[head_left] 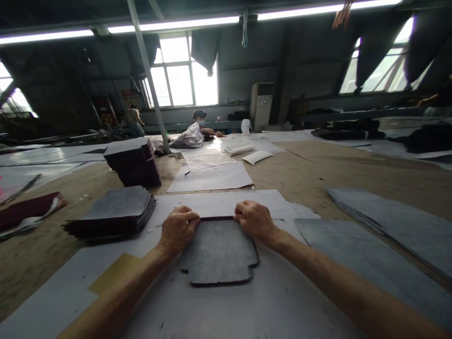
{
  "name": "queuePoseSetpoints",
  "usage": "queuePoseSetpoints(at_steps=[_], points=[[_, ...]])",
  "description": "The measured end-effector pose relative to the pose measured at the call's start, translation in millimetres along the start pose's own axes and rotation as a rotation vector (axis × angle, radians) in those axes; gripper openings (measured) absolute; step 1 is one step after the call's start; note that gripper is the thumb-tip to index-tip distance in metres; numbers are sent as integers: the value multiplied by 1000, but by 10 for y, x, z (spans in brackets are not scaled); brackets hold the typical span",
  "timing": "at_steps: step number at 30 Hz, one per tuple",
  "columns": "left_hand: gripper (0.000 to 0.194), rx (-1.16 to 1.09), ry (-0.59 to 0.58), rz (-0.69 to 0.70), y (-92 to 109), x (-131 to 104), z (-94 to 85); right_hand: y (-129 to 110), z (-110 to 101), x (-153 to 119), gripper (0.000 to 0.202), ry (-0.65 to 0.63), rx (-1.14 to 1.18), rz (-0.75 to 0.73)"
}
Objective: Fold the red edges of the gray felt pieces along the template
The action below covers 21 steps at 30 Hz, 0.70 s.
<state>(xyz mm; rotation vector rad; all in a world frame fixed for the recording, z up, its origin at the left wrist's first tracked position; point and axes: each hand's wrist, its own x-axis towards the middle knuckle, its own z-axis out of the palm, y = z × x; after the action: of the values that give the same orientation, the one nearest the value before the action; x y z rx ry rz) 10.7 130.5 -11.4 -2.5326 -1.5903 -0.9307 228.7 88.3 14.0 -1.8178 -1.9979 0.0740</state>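
Because both hands, left hand (180,228) and right hand (254,219), pinch only the far edge of the grey cloth (221,254), thumbs and fingers closed near its two ends, an uneven pull could leave that dark red strip (217,218) crooked; the near edge lies free, so the cloth might skew on the paper; it sits flat on white paper (205,310), between the forearms; a cloth stack (116,205) stands left, larger grey sheets (342,254) lie right; beyond, a brown table (296,169) stretches towards another person (202,123), bright windows (178,70) and tube lights (173,24).
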Motion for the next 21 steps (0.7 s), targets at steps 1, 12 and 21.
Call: queuePoseSetpoints(at_steps=[1,12,21], points=[[17,6,11,12,-14,-10,20,13,22,-4,16,4,7,15],[28,100,125,144,-114,-97,131,170,-291,-254,24,87,128,248],[38,-75,236,-35,66,-126,-250,681,-836,-1718,9,125,64,343]])
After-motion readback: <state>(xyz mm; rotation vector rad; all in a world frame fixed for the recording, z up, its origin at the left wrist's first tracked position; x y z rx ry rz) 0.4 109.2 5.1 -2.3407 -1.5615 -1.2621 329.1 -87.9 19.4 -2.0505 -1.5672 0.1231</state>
